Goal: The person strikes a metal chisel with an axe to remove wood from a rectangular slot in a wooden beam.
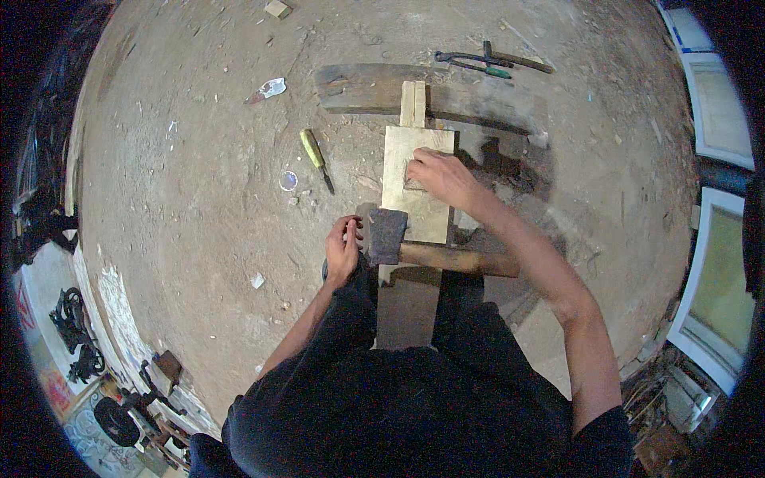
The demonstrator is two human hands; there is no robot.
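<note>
Pale wooden board, rectangular, flat-faced, smooth and yellowish; located directly before the seated person, roughly in line with the knees and pointing away from the body.

Nearest: dark cloth top and trousers. Between the knees, a grey-brown plank, straight-sided.

Hatchet, dark, rough metal head with a flared outline; brown wooden handle running to the right. Head overlaps the near left corner of the board; handle crosses by its near end.

Left hand, just beside the hatchet head, apart from it; fingers half curled and loose.

Right hand, above the board's middle; fingers bent and drawn together at a small dark-edged, rectangular patch. Whether anything is pinched between them cannot be told.

Chisel-like tool, yellow handle, narrow dark blade, on the bare earthen floor, left of the board. Near it, a small round disc, pale-rimmed, bluish; any marking too small to read.

Two light wood strips, side by side, at the board's far end. Beyond, a weathered grey timber, lying crosswise.

Farther: a pointed flat piece, whitish and reddish; pincers with one green grip; a hammer, dark head, wooden handle; a small wood block.

Right edge: white-framed panels, leaning angle uncertain.
</note>
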